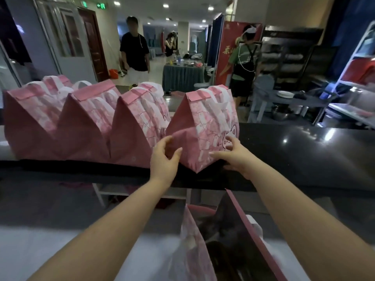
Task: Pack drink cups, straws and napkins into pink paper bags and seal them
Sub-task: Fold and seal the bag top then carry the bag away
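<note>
– While both hands are up at the long black glossy counter ledge [294, 151], what is standing on it?

– Biggest first: a row of three pink paper bags with folded-over tops [85, 130], touching side by side along the left of the ledge. Just right of them stands a fourth pink paper bag [205, 126], upright, its near corner at the ledge's front edge.

– And what is inside them?

– Hidden. All four have their tops folded down, so their contents cannot be seen. Nearer the camera, an open pink paper bag [190, 240] stands on a white surface [60, 240], cut off by the bottom edge. Only dark, blurred shapes show inside it; I cannot tell what they are.

– How does the fourth bag look?

– Plain pink on its side panel, with a pale blossom-like print on the front and a cartoon animal face [230, 136] low on the right. A plain pink flap [199, 94] is folded across the top, with white handles [221, 106] lying down over the front.

– The hands?

– Apart, one on each side of that bag's near corner. The left hand [164, 159] has loosely curved fingers against the side panel. The right hand [233, 157] rests spread fingers on the printed front.
</note>
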Demonstrator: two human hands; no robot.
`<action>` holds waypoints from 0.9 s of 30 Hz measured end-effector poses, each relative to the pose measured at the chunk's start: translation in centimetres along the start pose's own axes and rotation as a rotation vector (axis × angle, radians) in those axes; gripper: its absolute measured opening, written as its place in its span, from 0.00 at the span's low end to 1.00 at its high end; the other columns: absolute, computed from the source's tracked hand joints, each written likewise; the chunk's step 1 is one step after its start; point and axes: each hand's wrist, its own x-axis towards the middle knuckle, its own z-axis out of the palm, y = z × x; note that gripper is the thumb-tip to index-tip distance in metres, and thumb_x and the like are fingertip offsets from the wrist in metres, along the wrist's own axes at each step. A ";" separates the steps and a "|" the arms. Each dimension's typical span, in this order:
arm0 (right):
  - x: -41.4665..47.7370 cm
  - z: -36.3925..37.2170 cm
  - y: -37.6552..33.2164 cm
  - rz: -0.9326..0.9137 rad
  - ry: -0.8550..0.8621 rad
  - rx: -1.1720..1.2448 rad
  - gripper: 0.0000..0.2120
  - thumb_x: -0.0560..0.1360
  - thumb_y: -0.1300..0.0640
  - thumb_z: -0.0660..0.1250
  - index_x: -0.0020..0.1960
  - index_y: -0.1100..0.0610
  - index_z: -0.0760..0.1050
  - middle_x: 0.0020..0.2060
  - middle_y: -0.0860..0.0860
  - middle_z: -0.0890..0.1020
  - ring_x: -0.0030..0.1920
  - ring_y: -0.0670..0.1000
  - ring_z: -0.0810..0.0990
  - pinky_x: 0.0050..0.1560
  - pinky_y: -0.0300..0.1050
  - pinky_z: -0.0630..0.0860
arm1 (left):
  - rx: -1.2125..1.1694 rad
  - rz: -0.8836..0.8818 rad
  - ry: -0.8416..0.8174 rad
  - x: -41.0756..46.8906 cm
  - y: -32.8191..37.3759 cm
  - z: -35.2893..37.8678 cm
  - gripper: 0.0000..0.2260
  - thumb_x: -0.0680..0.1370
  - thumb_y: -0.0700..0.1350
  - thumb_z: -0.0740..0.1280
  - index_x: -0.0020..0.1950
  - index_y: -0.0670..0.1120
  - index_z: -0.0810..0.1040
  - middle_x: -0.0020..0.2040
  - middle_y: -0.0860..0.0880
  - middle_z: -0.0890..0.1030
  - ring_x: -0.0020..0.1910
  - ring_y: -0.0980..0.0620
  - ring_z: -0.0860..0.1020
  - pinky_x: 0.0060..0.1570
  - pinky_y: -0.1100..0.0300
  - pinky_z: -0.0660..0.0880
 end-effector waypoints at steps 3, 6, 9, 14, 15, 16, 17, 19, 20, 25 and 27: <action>-0.4 2.4 -1.9 0.013 0.063 0.021 0.54 0.63 0.45 0.80 0.77 0.41 0.47 0.74 0.54 0.64 0.67 0.58 0.71 0.60 0.60 0.71 | 0.139 0.180 -0.072 2.1 0.4 0.2 0.23 0.77 0.36 0.66 0.72 0.47 0.69 0.68 0.49 0.72 0.66 0.52 0.71 0.68 0.54 0.69; -0.4 4.8 -2.8 -0.006 0.189 -0.010 0.54 0.65 0.44 0.79 0.77 0.44 0.46 0.74 0.55 0.62 0.70 0.59 0.67 0.65 0.60 0.68 | 0.149 0.055 -0.119 3.6 0.8 1.6 0.31 0.77 0.37 0.66 0.78 0.46 0.59 0.76 0.46 0.63 0.75 0.50 0.61 0.73 0.56 0.59; -0.5 6.5 -2.5 0.012 0.298 -0.066 0.50 0.67 0.45 0.77 0.76 0.47 0.47 0.75 0.55 0.58 0.71 0.60 0.64 0.67 0.63 0.68 | 0.119 -0.048 -0.103 4.6 0.7 2.5 0.34 0.78 0.42 0.68 0.79 0.43 0.53 0.78 0.43 0.58 0.77 0.46 0.56 0.76 0.52 0.56; -0.7 7.6 -2.5 0.007 0.360 -0.037 0.47 0.67 0.41 0.76 0.75 0.50 0.51 0.73 0.55 0.60 0.68 0.60 0.67 0.63 0.60 0.71 | 0.112 -0.034 -0.047 6.1 0.7 2.8 0.32 0.79 0.44 0.66 0.79 0.43 0.54 0.76 0.42 0.62 0.76 0.45 0.59 0.73 0.55 0.56; -0.8 7.7 -2.5 0.013 0.348 -0.032 0.47 0.67 0.41 0.75 0.75 0.50 0.51 0.73 0.54 0.60 0.68 0.60 0.67 0.63 0.61 0.71 | 0.107 -0.047 -0.050 6.3 0.8 2.7 0.32 0.79 0.45 0.67 0.78 0.43 0.56 0.74 0.41 0.65 0.74 0.45 0.62 0.71 0.55 0.59; -0.8 7.8 -2.4 0.012 0.334 -0.027 0.47 0.67 0.40 0.75 0.74 0.49 0.51 0.72 0.54 0.61 0.67 0.60 0.68 0.63 0.62 0.71 | 0.108 -0.056 -0.059 6.5 1.0 2.6 0.32 0.78 0.46 0.69 0.78 0.43 0.58 0.71 0.41 0.69 0.71 0.44 0.65 0.70 0.53 0.62; -0.9 7.8 -2.3 0.001 0.325 -0.017 0.45 0.67 0.40 0.75 0.73 0.49 0.53 0.71 0.55 0.63 0.66 0.60 0.69 0.63 0.61 0.72 | 0.119 -0.056 -0.072 6.5 1.1 2.4 0.31 0.77 0.47 0.70 0.76 0.43 0.62 0.68 0.41 0.71 0.69 0.44 0.68 0.69 0.52 0.65; -1.0 7.7 -2.1 -0.033 0.350 0.006 0.40 0.68 0.42 0.73 0.71 0.49 0.56 0.68 0.55 0.66 0.63 0.58 0.73 0.61 0.60 0.75 | 0.189 -0.011 -0.093 5.8 1.3 2.1 0.25 0.75 0.49 0.72 0.70 0.46 0.71 0.61 0.43 0.74 0.63 0.44 0.71 0.64 0.49 0.69; -1.1 7.5 -1.9 -0.052 0.382 0.008 0.37 0.70 0.43 0.73 0.70 0.50 0.57 0.67 0.55 0.67 0.61 0.58 0.74 0.60 0.59 0.76 | 0.226 0.026 -0.094 5.2 1.3 2.0 0.20 0.74 0.49 0.73 0.65 0.48 0.76 0.57 0.45 0.75 0.61 0.45 0.72 0.61 0.49 0.71; -1.1 6.2 -1.3 -0.161 0.496 -0.045 0.21 0.72 0.52 0.69 0.61 0.53 0.67 0.54 0.54 0.77 0.47 0.53 0.80 0.38 0.44 0.75 | 0.167 0.082 -0.105 3.0 1.1 1.6 0.11 0.70 0.49 0.74 0.49 0.53 0.76 0.47 0.50 0.76 0.44 0.51 0.76 0.42 0.55 0.75; -0.9 6.0 -1.2 -0.171 0.515 -0.094 0.16 0.71 0.52 0.69 0.56 0.53 0.69 0.51 0.55 0.78 0.45 0.54 0.80 0.37 0.45 0.74 | 0.132 0.032 -0.108 3.4 1.0 1.7 0.15 0.68 0.50 0.76 0.48 0.53 0.74 0.48 0.50 0.75 0.42 0.53 0.75 0.40 0.57 0.74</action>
